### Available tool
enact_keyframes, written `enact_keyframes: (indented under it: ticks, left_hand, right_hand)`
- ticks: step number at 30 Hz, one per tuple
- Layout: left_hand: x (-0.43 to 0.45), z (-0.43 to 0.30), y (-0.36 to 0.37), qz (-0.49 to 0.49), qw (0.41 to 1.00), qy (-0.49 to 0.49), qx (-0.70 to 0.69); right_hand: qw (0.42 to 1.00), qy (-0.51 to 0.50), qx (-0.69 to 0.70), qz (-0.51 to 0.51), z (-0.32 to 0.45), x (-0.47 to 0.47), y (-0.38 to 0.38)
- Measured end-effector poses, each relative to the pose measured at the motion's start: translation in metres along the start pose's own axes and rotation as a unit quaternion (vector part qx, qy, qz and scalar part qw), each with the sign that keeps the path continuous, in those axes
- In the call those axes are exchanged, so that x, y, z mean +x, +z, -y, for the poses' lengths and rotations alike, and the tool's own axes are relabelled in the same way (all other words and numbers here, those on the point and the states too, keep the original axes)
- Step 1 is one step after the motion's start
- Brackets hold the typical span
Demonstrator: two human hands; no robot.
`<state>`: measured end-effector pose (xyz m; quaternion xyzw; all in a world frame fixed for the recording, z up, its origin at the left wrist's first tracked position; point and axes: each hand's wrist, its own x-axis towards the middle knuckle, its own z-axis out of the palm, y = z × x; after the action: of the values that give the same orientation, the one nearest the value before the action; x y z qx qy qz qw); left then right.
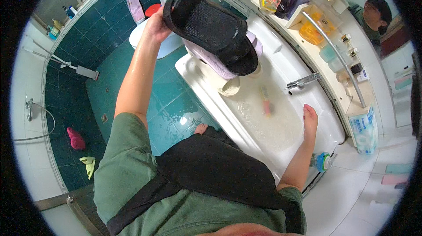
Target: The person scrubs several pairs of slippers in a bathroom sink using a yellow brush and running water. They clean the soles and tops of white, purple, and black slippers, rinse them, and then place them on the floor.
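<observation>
My left hand (159, 26) grips one end of a black slide sandal (211, 28), raised above the far end of the white sink basin (214, 110). Beneath it, partly hidden, are lilac slippers (211, 61) and cream footwear (229, 87) on the basin. Over the near right part of the basin is my right hand (310, 117), its fingers curled and apparently holding nothing. Cloudy water fills the basin, and a blurred object with a reddish end (266, 104) lies in it. The chrome faucet (303, 81) is at the basin's right side, beyond my right hand.
A shelf with bottles and a metal rail (334, 58) runs along the right wall. A bottle (321, 161) stands by the basin's near right corner. A white toilet (140, 34) stands behind my left hand. The teal tiled floor (171, 104) looks wet.
</observation>
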<state>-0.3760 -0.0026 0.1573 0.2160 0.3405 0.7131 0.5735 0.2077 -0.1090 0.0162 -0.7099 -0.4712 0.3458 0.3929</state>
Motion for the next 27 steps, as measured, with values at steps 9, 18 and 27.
enact_keyframes:
  ticks: [9,18,27]
  left_hand:
    - [0.066,0.042,-0.066,0.063,0.990,0.053,-0.119]
    - [0.065,0.064,-0.032,0.120,0.990,0.045,-0.063]
    - [0.068,0.055,-0.049,0.060,0.955,0.038,0.289]
  right_hand:
    - [0.999,0.032,-0.013,0.003,-0.002,-0.052,0.011]
    - [0.996,0.076,-0.049,-0.003,-0.012,-0.088,0.032]
    - [0.997,0.053,-0.064,-0.004,-0.022,-0.097,0.039]
